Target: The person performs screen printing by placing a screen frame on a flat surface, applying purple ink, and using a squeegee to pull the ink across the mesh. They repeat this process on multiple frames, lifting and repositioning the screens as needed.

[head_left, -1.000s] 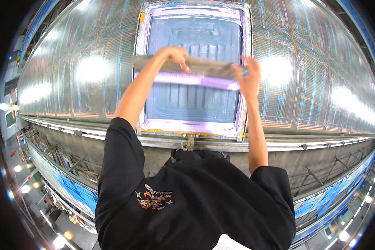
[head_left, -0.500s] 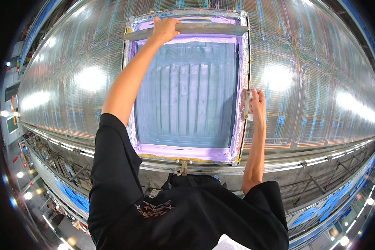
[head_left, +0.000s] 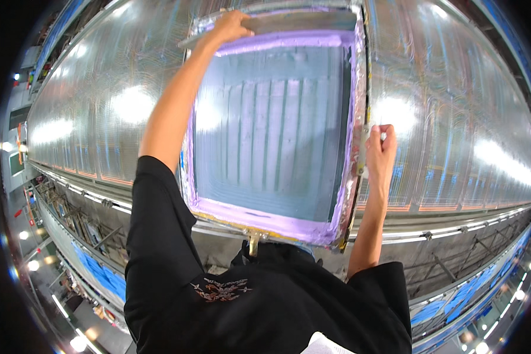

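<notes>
A rectangular printing screen [head_left: 265, 130] with blue-grey mesh and a lilac ink-smeared border lies tilted before me. Across its far end rests a squeegee [head_left: 304, 22], a long flat metal-coloured bar. My left hand [head_left: 230, 28] reaches over the screen and is closed on the squeegee's left part; the fingertips are partly hidden. Beside the screen's right edge is my right hand [head_left: 382, 144], fingers curled in at a small metal side handle [head_left: 361, 153] fixed to the frame. Its grip is partly hidden by the fingers.
A long shiny metal printing table [head_left: 448, 130], streaked with fine coloured ink lines, extends to both sides. Along its near edge runs a metal rail [head_left: 436, 230]. A small metal bracket [head_left: 253, 243] juts from the frame's near edge toward my body.
The screen has shifted right and turned slightly, its near right corner swinging closer to me. Both hands have moved with it, my right hand to the right, and the squeegee lies farther off.
</notes>
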Tool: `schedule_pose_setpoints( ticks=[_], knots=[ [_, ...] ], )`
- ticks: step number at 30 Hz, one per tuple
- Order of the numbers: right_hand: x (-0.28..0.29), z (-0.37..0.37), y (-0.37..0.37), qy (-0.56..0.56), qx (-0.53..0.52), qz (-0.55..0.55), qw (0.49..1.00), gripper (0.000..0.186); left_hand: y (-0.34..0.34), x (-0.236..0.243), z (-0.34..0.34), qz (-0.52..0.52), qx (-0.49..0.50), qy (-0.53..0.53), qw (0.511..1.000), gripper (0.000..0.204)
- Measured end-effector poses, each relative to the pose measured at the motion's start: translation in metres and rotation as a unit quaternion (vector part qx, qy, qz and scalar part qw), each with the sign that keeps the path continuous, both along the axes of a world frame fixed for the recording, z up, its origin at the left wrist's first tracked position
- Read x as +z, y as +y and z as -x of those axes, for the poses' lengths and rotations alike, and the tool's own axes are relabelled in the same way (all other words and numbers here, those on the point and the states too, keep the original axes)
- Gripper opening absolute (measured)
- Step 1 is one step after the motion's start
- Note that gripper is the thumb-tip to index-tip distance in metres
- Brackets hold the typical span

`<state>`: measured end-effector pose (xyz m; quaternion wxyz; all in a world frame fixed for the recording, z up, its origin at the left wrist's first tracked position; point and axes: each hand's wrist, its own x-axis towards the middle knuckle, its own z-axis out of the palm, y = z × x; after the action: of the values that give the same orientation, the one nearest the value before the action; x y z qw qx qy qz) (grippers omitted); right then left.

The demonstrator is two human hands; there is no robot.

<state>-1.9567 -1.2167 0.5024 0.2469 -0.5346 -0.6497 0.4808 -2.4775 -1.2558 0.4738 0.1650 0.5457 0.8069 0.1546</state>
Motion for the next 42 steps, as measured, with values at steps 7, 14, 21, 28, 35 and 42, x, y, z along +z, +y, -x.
schedule_pose_setpoints(
  ticks=[7, 14, 21, 28, 35, 42],
  knots=[
    [0.042, 0.004, -0.018, 0.03, -0.001, 0.031, 0.999, 0.03, -0.099, 0.012, -0.103, -0.108, 0.069, 0.02, 0.992, 0.03],
    [0.03, 0.004, -0.014, 0.021, 0.005, -0.041, 0.999, 0.041, -0.366, 0.014, -0.317, -0.121, 0.06, -0.035, 0.99, 0.053],
    [0.031, 0.006, -0.004, -0.007, -0.003, -0.047, 0.999, 0.059, -0.49, 0.054, -0.443, -0.102, 0.094, -0.086, 0.987, 0.062],
    [-0.011, -0.006, 0.029, 0.015, 0.004, -0.083, 0.996, 0.055, -0.512, 0.092, -0.404, -0.102, 0.078, -0.151, 0.98, 0.055],
    [0.007, 0.007, 0.005, 0.046, 0.016, 0.018, 0.999, 0.052, -0.491, 0.171, -0.34, -0.274, 0.21, -0.096, 0.933, 0.022],
    [0.026, 0.004, 0.005, 0.071, 0.062, 0.018, 0.995, 0.047, -0.544, 0.191, -0.297, -0.419, 0.429, -0.271, 0.753, 0.033]
  ],
)
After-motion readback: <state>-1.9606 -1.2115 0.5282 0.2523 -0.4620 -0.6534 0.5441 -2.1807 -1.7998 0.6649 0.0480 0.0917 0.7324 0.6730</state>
